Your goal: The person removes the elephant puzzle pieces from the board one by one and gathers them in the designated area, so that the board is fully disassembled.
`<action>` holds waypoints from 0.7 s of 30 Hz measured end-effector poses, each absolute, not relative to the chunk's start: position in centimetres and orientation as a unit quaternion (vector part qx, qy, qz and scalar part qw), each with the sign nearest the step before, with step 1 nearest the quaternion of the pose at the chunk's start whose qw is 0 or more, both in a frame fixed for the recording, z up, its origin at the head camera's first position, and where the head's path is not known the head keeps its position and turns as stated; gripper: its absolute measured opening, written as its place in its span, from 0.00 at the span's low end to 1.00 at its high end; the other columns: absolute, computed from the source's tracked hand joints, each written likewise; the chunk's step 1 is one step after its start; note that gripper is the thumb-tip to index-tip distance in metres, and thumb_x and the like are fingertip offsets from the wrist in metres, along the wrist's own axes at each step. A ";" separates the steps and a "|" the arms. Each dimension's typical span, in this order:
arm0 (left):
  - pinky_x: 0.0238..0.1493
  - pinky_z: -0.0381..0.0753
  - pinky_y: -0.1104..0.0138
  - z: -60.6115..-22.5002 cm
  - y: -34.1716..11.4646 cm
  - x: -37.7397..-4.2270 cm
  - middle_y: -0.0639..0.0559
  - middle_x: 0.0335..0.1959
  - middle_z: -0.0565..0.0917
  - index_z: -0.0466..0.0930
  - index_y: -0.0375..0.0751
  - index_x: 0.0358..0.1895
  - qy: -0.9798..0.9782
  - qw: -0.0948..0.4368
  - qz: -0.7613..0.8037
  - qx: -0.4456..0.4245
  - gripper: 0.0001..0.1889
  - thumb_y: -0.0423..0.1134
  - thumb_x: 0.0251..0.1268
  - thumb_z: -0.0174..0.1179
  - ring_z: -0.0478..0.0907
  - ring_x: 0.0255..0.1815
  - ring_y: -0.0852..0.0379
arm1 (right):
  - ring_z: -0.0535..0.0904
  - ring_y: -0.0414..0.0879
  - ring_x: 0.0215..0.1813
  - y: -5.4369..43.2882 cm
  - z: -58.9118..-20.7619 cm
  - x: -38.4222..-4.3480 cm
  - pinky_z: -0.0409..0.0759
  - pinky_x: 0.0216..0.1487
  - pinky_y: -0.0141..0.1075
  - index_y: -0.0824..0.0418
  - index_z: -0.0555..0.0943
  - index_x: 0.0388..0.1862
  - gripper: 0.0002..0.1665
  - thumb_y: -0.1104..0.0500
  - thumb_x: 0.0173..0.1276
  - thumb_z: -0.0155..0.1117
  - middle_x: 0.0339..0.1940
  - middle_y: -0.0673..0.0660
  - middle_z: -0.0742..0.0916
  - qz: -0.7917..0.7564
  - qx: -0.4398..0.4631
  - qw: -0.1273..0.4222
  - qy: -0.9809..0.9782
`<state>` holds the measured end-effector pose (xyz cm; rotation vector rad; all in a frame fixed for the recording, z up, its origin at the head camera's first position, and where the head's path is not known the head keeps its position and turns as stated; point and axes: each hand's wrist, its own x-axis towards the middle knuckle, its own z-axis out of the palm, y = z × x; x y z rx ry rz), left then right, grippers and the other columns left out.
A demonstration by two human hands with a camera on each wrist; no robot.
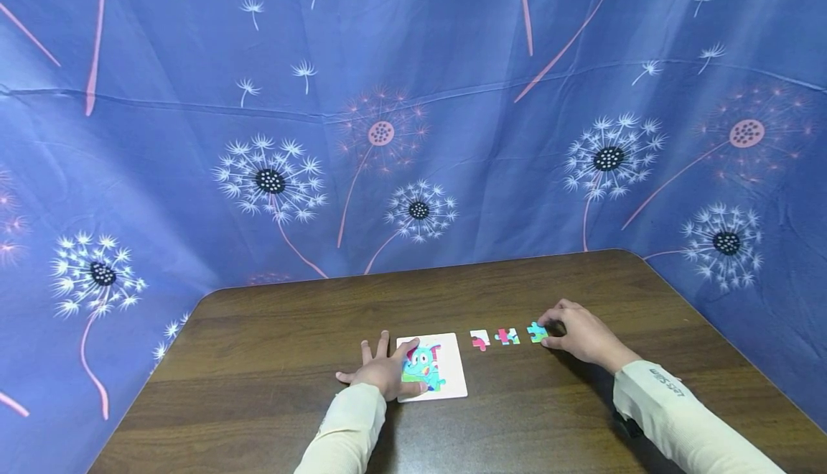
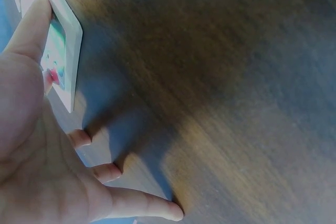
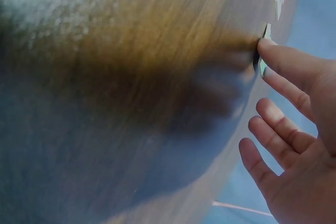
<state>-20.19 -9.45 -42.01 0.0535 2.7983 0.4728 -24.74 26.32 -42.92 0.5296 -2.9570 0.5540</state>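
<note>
A white-framed jigsaw board [image 1: 454,366] with a partly filled blue cartoon animal picture lies on the table. My left hand [image 1: 377,375] spreads its fingers over the board's left side; the thumb and index finger rest on it, the other fingers reach onto the wood. In the left wrist view the thumb [image 2: 34,30] presses the board [image 2: 73,40]. To the right, my right hand [image 1: 584,334] pinches a blue-green jigsaw piece [image 1: 535,331] between thumb and index finger. That piece [image 3: 268,31] appears edge-on and slightly tilted in the right wrist view; the remaining fingers stay loosely bent.
Between board and right hand lie a red-and-white jigsaw piece [image 1: 479,339] and a red-and-blue jigsaw piece [image 1: 507,336]. The brown wooden table [image 1: 291,330] backs onto a blue dandelion-patterned curtain [image 1: 491,172].
</note>
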 end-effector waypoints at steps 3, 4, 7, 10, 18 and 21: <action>0.54 0.51 0.15 -42.0 -9.4 -20.1 0.44 0.82 0.52 0.64 0.65 0.75 0.974 0.152 0.166 0.019 0.42 0.59 0.58 0.73 0.44 0.81 0.30 | 0.81 0.56 0.45 26.4 -43.1 -24.9 0.80 0.45 0.55 0.58 0.87 0.44 0.16 0.58 0.57 0.80 0.42 0.54 0.82 0.181 0.172 0.034 -0.968; 0.54 0.51 0.15 -42.0 -9.4 -20.1 0.44 0.82 0.52 0.64 0.65 0.76 0.974 0.153 0.167 0.019 0.42 0.58 0.58 0.73 0.44 0.81 0.30 | 0.81 0.56 0.45 26.4 -43.1 -24.9 0.80 0.45 0.55 0.58 0.87 0.44 0.16 0.58 0.57 0.80 0.41 0.54 0.82 0.181 0.174 0.033 -0.967; 0.54 0.50 0.15 -42.0 -9.4 -20.1 0.44 0.82 0.51 0.63 0.65 0.76 0.973 0.155 0.170 0.020 0.42 0.58 0.58 0.73 0.43 0.81 0.30 | 0.81 0.56 0.45 26.4 -43.1 -25.0 0.80 0.45 0.55 0.59 0.87 0.44 0.17 0.59 0.56 0.80 0.41 0.54 0.82 0.182 0.177 0.037 -0.966; 0.53 0.50 0.15 -42.0 -9.4 -20.1 0.44 0.82 0.51 0.63 0.65 0.76 0.973 0.157 0.171 0.020 0.42 0.58 0.58 0.73 0.43 0.81 0.30 | 0.80 0.55 0.44 26.4 -43.0 -24.9 0.79 0.44 0.54 0.60 0.87 0.45 0.19 0.58 0.56 0.81 0.40 0.54 0.82 0.182 0.174 0.040 -0.967; 0.54 0.49 0.15 -42.1 -9.3 -20.3 0.44 0.83 0.51 0.63 0.65 0.76 0.972 0.157 0.172 0.020 0.42 0.57 0.59 0.72 0.43 0.81 0.30 | 0.80 0.51 0.43 25.6 -42.7 -24.2 0.80 0.43 0.52 0.59 0.87 0.48 0.18 0.56 0.59 0.79 0.42 0.53 0.83 0.197 0.161 0.045 -0.966; 0.54 0.50 0.15 -42.1 -9.3 -20.3 0.44 0.82 0.51 0.63 0.65 0.76 0.973 0.154 0.172 0.019 0.42 0.57 0.58 0.73 0.43 0.81 0.30 | 0.80 0.51 0.44 25.0 -42.6 -23.9 0.80 0.43 0.52 0.59 0.87 0.48 0.18 0.56 0.60 0.78 0.42 0.52 0.83 0.203 0.163 0.058 -0.964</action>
